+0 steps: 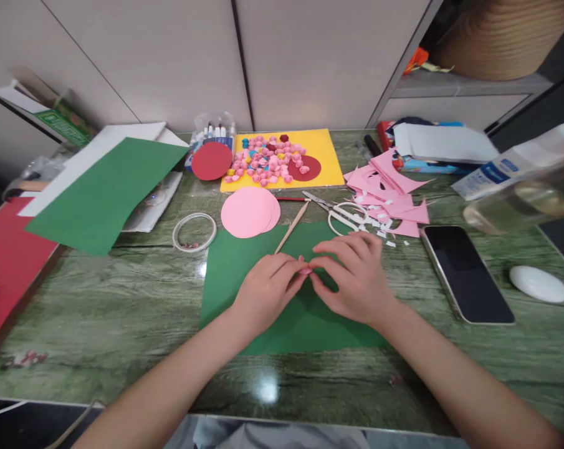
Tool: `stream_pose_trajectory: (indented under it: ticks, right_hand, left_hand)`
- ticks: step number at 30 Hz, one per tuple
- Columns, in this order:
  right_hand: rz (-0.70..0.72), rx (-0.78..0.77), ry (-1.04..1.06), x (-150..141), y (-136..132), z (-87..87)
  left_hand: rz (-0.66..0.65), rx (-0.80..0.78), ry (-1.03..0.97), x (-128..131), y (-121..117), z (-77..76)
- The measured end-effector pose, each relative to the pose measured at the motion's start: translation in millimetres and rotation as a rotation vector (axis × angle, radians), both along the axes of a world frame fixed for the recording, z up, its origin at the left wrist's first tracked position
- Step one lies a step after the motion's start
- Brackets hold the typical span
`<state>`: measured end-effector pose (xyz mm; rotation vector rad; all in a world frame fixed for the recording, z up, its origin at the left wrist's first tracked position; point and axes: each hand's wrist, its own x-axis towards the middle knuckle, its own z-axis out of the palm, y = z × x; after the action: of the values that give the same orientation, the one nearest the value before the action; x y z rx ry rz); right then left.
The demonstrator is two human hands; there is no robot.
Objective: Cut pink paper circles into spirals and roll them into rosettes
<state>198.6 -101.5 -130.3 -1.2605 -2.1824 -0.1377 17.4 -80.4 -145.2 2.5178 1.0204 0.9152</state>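
My left hand (267,290) and my right hand (354,274) meet fingertip to fingertip over a green paper sheet (230,274) on the table. Between the pinched fingers sits a small pink paper piece (305,270). Both hands have their fingers curled and pressed on it. A thin wooden stick (291,227) lies just beyond my left hand, and a stack of pink paper circles (248,211) sits behind it.
White-handled scissors (340,212) and pink paper scraps (389,187) lie behind my right hand. A yellow sheet (323,149) carries several small pink paper flowers and a red circle. A phone (463,271) lies at right, a tape roll (194,232) and another green sheet (104,187) at left.
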Motion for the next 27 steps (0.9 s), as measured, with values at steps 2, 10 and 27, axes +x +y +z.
stream_pose_trajectory:
  ticks: [2, 10, 27]
  right_hand:
    - [0.000, 0.000, 0.001, 0.1, -0.1, -0.4]
    - [0.014, 0.049, -0.003, 0.5, -0.6, -2.5]
    - [-0.063, 0.073, 0.138, 0.9, -1.7, -0.1]
  left_hand:
    - [0.000, 0.026, 0.006, -0.4, -0.3, 0.0]
    - [0.013, 0.044, -0.013, 0.3, -0.3, 2.6]
    - [0.058, -0.236, -0.217, 4.7, -2.2, 19.2]
